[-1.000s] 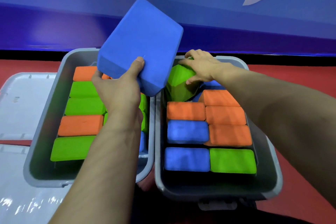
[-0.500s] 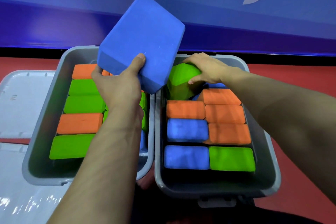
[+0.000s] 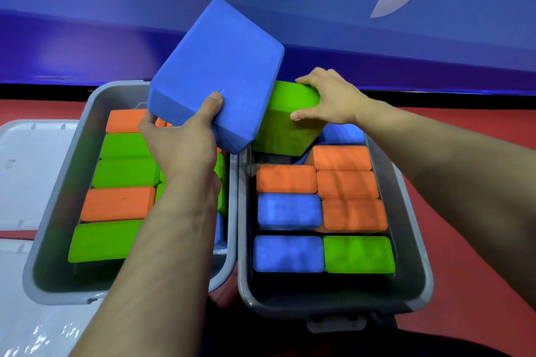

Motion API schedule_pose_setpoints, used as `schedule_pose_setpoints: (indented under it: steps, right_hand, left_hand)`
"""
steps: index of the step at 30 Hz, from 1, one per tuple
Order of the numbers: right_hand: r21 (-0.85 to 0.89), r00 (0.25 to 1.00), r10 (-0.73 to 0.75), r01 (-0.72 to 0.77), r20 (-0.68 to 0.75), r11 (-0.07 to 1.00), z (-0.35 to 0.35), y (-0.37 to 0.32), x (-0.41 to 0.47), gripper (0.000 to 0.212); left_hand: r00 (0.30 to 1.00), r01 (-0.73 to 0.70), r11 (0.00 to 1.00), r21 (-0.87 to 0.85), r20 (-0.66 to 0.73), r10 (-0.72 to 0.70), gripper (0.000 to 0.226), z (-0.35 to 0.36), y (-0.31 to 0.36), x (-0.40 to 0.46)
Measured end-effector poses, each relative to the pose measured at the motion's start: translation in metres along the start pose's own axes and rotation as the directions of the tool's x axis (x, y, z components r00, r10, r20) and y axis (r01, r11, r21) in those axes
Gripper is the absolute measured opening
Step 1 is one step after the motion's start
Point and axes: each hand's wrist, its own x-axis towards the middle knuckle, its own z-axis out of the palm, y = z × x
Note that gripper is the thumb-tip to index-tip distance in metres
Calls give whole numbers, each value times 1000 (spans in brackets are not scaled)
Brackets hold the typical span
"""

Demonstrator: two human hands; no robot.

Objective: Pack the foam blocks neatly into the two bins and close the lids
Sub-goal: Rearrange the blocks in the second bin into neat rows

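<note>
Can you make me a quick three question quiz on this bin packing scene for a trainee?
1. True or false: the left hand holds a blue block in the air.
2. Which block does the right hand grip? A: orange. B: green. C: blue.
3. Fill in: the green block sits tilted at the far end of the ____ bin.

Key
1. True: it is lifted clear, above the gap between the left bin and the right bin.
2. B: fingers over its top, thumb on its near face.
3. Right.
</note>
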Motion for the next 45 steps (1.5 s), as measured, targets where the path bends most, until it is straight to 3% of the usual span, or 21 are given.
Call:
schedule_pose_setpoints:
  steps: [14, 31, 35, 39, 45]
  right_hand:
    - [-218, 987, -51, 84, 155, 972, 4, -8, 6, 95]
    - [-169, 971, -23, 65, 238, 983, 80, -2, -8, 91]
    - [-146, 952, 19, 27, 307, 989, 117, 5, -14, 71]
    - [16, 975, 37, -41, 217, 999, 145, 11, -22, 60]
    - [-135, 966, 124, -94, 228, 986, 152, 11, -22, 63]
  left_hand:
    - [1000, -12, 1000, -1, -25, 12, 90, 0, 2, 1]
    - [1000, -1, 1000, -4, -11, 1, 88, 3, -5, 1]
    - [1000, 8, 1000, -3, -18, -8, 85, 4, -8, 2]
    - [1000, 22, 1000, 2, -17, -22, 84, 6, -12, 4]
    - [999, -44, 997, 63, 9, 43, 90, 12, -19, 1]
